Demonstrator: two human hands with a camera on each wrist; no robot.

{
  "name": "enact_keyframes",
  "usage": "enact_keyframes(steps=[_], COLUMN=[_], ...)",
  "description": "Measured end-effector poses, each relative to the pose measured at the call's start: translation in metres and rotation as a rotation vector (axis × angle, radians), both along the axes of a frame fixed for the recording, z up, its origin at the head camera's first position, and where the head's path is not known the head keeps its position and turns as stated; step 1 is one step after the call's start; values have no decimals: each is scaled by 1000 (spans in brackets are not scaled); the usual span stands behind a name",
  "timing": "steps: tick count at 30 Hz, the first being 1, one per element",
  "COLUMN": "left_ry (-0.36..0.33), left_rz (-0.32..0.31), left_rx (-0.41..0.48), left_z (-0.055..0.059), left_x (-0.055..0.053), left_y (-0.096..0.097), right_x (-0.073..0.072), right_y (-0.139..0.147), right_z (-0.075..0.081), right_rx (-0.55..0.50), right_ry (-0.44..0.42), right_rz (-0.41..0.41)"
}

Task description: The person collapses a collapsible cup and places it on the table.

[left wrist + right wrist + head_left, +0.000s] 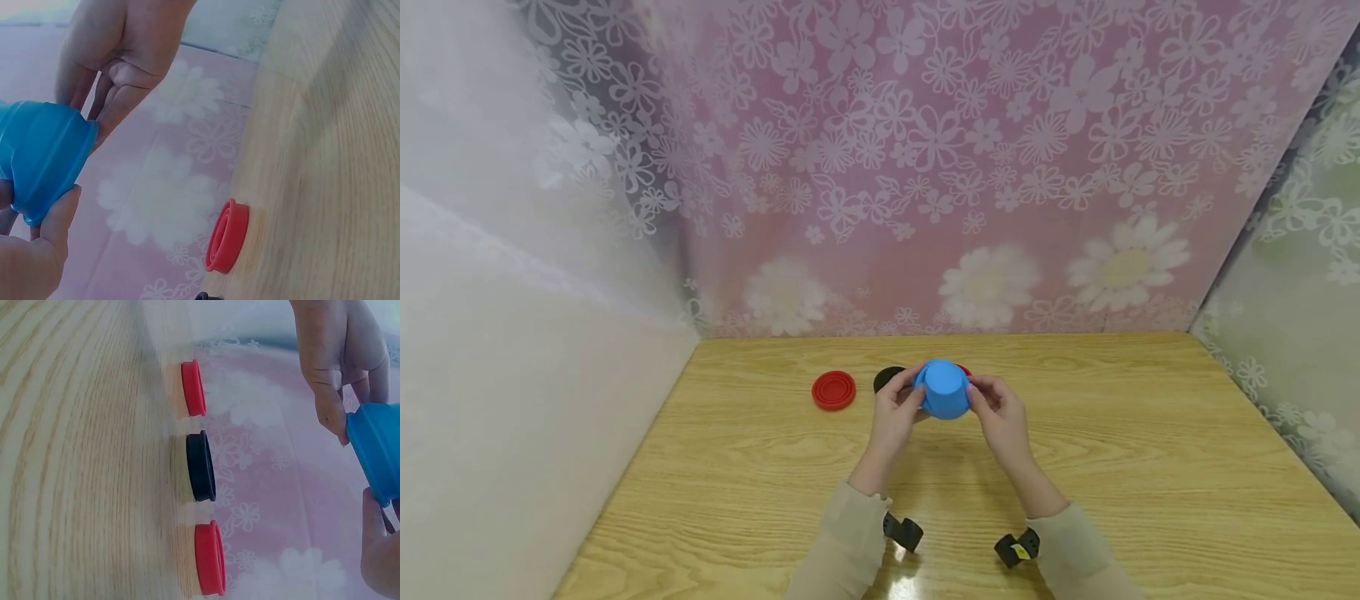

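Note:
A blue, soft-looking collapsible cup [946,390] is held up above the table, with its narrower end towards the head camera. My left hand [893,412] grips its left side, thumb in front. On the opposite side my right hand [1003,419] pinches the rim between thumb and fingers. Creases run across the cup's wall [47,156] in the left wrist view. Behind the hands, a flat black ringed piece [200,466] lies between two flat red ringed pieces. The left red piece [833,390] is fully visible from above; the right red piece [210,558] is mostly hidden behind the cup.
The wood-grain table [760,500] meets a pink flowered cloth [880,167] at its back edge. Pale cloth walls [550,358] stand on both sides. Black camera mounts [904,532] sit at both wrists, beside light sleeves.

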State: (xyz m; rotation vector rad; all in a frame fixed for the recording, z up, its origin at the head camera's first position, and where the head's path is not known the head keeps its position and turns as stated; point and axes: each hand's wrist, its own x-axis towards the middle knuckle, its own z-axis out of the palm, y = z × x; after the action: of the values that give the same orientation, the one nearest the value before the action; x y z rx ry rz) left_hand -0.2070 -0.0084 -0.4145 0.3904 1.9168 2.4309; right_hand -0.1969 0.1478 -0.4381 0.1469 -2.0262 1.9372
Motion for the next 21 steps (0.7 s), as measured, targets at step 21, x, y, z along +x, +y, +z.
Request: enact_keyframes(steps=[21], left_ry=[-75], left_rz=[-3], left_rx=[128], left_z=[-21], left_x=[-14], left_y=[-1], right_x=[3], right_y=[3], right_z=[0], right_rx=[-78], right_ry=[22], right_rz=[238])
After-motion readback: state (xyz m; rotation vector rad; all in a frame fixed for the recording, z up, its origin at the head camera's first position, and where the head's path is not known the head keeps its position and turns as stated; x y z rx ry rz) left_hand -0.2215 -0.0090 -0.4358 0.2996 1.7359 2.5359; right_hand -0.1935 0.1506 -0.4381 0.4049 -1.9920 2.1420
